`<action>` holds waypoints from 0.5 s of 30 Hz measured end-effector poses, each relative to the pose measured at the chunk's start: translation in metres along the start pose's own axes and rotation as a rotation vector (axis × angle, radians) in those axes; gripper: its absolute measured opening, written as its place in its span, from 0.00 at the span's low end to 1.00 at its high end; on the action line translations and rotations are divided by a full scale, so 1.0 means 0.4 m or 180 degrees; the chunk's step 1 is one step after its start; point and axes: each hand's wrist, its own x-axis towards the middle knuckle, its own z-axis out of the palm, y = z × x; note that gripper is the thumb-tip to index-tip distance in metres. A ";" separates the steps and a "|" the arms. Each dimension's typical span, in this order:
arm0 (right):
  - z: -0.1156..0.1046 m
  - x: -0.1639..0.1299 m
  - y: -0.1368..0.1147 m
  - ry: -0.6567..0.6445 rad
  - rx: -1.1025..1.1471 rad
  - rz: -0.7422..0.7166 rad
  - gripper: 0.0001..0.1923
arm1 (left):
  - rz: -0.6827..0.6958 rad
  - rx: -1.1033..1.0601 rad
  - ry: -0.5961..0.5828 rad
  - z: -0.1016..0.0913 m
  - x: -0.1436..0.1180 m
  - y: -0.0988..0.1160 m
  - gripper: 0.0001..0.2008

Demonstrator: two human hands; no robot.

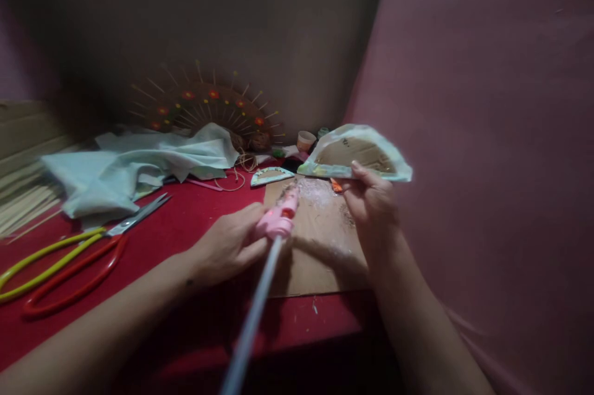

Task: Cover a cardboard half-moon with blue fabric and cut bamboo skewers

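My left hand (229, 245) grips a pink glue gun (281, 215) with a pale glue stick trailing from its back toward me; its nozzle points at the lower edge of a fan-shaped cardboard piece wrapped in light patterned fabric (355, 153). My right hand (371, 200) pinches that piece by its lower edge and holds it tilted above a brown cardboard sheet (320, 246). The sheet lies on the red cloth-covered table (195, 221) and has glue residue on it.
Scissors (139, 214) with yellow and red loop handles lie at left beside pale green fabric (139, 163). A smaller fabric-covered piece (271, 176), twine, a small cup (305, 140) and a decorated stick fan (208, 107) sit behind. Bamboo sticks (23, 197) far left; pink wall at right.
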 end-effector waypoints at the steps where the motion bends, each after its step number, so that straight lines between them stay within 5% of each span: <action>1: 0.012 -0.009 -0.020 -0.0061 -0.0036 -0.0141 0.13 | -0.0018 0.0476 -0.0201 0.008 0.011 0.009 0.19; 4: 0.047 -0.047 -0.084 -0.0306 -0.0043 -0.0399 0.10 | -0.0185 0.1187 -0.0589 0.046 0.066 0.045 0.21; 8: 0.070 -0.098 -0.133 -0.0194 -0.0015 -0.0464 0.13 | -0.0111 0.0738 -0.0588 0.122 0.170 0.073 0.24; 15: 0.031 -0.089 -0.045 0.0030 0.0244 0.0449 0.15 | 0.0137 -0.0087 -0.0193 0.234 0.272 0.070 0.14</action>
